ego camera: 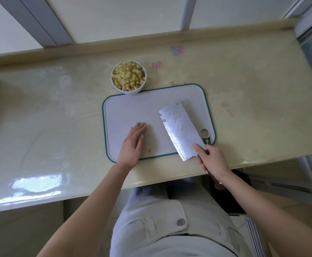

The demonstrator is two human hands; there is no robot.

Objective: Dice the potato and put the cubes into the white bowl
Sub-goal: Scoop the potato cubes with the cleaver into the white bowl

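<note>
Head view: potato bits (149,150) lie between the flat left hand (133,145) and the cleaver (181,130) gripped by the right hand (213,160).

Cutting board (133,112) far-left open; cleaver (181,130) blocks right; white bowl (131,91) at far edge.

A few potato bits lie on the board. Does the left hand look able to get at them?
Probably yes. The left hand lies open on the cutting board, with the potato bits just to its right and nothing between. The right hand holds the cleaver farther right.
</note>
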